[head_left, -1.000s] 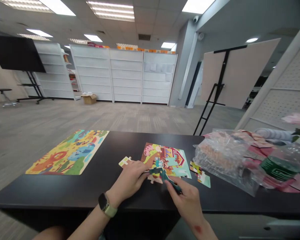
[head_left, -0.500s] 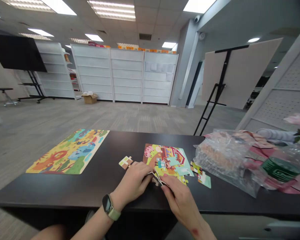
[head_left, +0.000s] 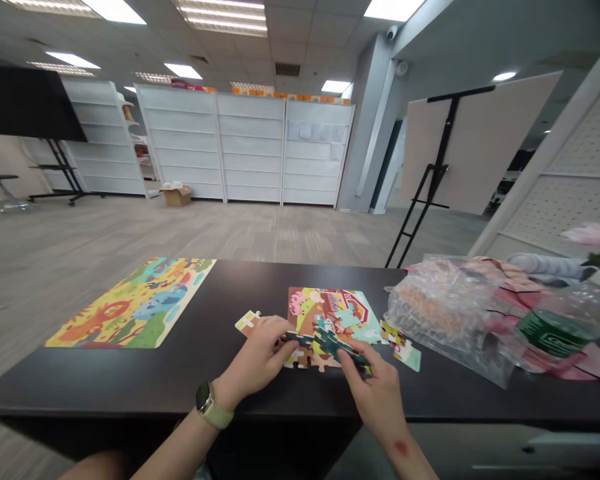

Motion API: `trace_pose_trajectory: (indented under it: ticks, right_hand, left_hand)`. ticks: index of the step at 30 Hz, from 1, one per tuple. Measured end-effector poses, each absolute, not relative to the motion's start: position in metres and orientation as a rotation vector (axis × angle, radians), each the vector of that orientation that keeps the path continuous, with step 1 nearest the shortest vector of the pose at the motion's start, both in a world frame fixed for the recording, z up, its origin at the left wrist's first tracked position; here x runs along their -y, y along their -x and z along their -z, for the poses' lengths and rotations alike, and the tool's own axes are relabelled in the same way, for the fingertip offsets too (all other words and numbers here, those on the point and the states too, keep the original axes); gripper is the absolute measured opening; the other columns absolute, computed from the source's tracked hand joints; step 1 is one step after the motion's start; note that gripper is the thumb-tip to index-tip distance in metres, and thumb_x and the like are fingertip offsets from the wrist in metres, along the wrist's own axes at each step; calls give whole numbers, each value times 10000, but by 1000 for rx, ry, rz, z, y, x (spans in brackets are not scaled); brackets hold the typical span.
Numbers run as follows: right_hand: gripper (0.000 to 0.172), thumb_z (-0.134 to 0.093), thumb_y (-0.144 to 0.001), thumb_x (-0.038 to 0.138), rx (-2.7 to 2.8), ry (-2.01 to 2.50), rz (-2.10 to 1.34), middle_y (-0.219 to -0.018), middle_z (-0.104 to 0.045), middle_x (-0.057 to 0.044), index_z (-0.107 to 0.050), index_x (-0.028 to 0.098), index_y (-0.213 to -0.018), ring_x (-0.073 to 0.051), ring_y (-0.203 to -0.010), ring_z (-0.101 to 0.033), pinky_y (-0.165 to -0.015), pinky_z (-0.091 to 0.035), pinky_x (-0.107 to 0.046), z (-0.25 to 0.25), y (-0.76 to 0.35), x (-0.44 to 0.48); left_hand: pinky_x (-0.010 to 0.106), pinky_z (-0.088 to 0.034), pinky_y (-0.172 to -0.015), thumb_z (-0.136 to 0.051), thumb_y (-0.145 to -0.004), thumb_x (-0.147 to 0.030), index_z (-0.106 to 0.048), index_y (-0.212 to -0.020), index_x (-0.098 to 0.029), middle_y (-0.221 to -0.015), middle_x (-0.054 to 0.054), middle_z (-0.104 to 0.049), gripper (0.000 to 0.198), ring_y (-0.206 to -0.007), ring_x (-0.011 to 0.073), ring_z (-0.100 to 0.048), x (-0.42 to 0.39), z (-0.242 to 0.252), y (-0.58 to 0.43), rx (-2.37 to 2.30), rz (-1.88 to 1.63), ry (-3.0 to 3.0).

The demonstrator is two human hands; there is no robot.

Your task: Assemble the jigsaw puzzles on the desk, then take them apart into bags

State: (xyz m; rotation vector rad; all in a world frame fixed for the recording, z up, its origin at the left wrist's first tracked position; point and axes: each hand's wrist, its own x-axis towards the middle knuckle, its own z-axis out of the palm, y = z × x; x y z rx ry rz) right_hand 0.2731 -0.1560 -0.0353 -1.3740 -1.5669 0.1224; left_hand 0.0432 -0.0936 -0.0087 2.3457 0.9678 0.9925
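Note:
My left hand [head_left: 264, 355] pinches the left end of a dark green and yellow strip of jigsaw puzzle pieces [head_left: 329, 343]. On the strip's right end my right hand [head_left: 375, 387] is closed, thumb nearest me. The strip tilts above the lower part of a partly joined jigsaw puzzle [head_left: 307, 303] with a red building and pink shapes, covering some of it. Whether strip and puzzle touch, I cannot tell. Close to my left hand lies a loose brown and cream puzzle piece [head_left: 247, 323]. More loose pieces [head_left: 407, 353] sit right of the puzzle.
A full animal picture puzzle [head_left: 135, 303] lies on the left of the dark table [head_left: 205, 380]. To the right are a crumpled clear plastic bag [head_left: 440, 313], pink cloth [head_left: 525, 303] and a green-labelled bottle [head_left: 555, 330]. Beyond the table stands an easel board [head_left: 480, 147].
My hands have moved apart, and the folded pieces between them now show as a flatter dark green strip. Brown pieces at the puzzle's lower edge have come into view.

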Motion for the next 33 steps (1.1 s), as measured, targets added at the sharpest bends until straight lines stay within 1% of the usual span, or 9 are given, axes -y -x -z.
trace_pose_trajectory:
  ticks: [4,9,12,15,17,20,24,29,33]
  right_hand:
    - [183,-567,-937,373,1555,1401,-160,-895,-758,-20,-677,228,-955,-191,-822,-722,-715,-544,-249,34,-275,155]
    - [166,-582,-939,332,1873,1180,-238,-978,-739,-20,-652,252,-1066,-179,-895,-702,-784,-542,-255,32,-269,160]
    - [131,-567,-946,294,1838,1187,-167,-971,-736,-27,-652,247,-1034,-181,-900,-698,-804,-537,-266,35,-269,160]
    - [114,-573,-939,310,1682,1297,-107,-934,-741,-22,-653,238,-976,-181,-859,-704,-780,-535,-262,37,-272,158]
    - [124,-593,-923,339,1624,1358,-114,-914,-743,-14,-655,238,-959,-184,-834,-707,-768,-535,-262,36,-274,157]
    - [135,-591,-921,353,1633,1381,-167,-928,-745,-7,-660,244,-961,-186,-850,-708,-775,-531,-263,34,-274,157]
    - [124,-594,-918,345,1635,1370,-215,-923,-742,1,-660,248,-959,-180,-844,-703,-779,-525,-264,33,-272,157]
    - [106,-587,-923,309,1640,1333,-256,-982,-740,-5,-657,248,-973,-182,-902,-693,-812,-510,-276,32,-272,158]
    - [92,-582,-925,286,1658,1324,-273,-971,-737,-2,-656,251,-965,-180,-907,-683,-807,-500,-282,32,-272,159]
  left_hand:
    - [362,-406,-919,-602,-951,-305,-641,-919,-219,-998,43,-664,100,-1014,226,-567,98,10,-50,-869,-1042,-2324]
    - [314,-419,-747,-754,-833,-369,-562,-780,-200,-845,10,-629,261,-829,203,-562,109,14,-70,-1087,-988,-2299]
    - [329,-432,-744,-836,-728,-412,-573,-864,-203,-900,21,-648,363,-843,225,-576,106,10,-66,-1123,-902,-2371]
    - [411,-442,-915,-880,-641,-455,-607,-1084,-220,-1193,84,-635,571,-1090,301,-568,97,4,-45,-1012,-727,-2504]
    - [472,-367,-1060,-854,-669,-478,-610,-1194,-239,-1366,105,-559,627,-1249,330,-498,95,3,-30,-956,-577,-2551]
    - [506,-287,-1143,-808,-715,-507,-592,-1291,-258,-1428,107,-523,663,-1319,334,-454,102,4,-15,-925,-439,-2540]
    - [498,-348,-1126,-814,-701,-501,-572,-1340,-307,-1453,91,-506,711,-1330,337,-449,120,5,-3,-896,-369,-2514]
    - [489,-387,-1126,-628,-894,-245,-536,-1376,-400,-1481,28,-504,515,-1356,287,-457,138,12,16,-921,-323,-2553]
    - [490,-441,-1093,-659,-845,-197,-500,-1410,-397,-1498,41,-485,621,-1352,304,-473,147,22,27,-925,-358,-2616]
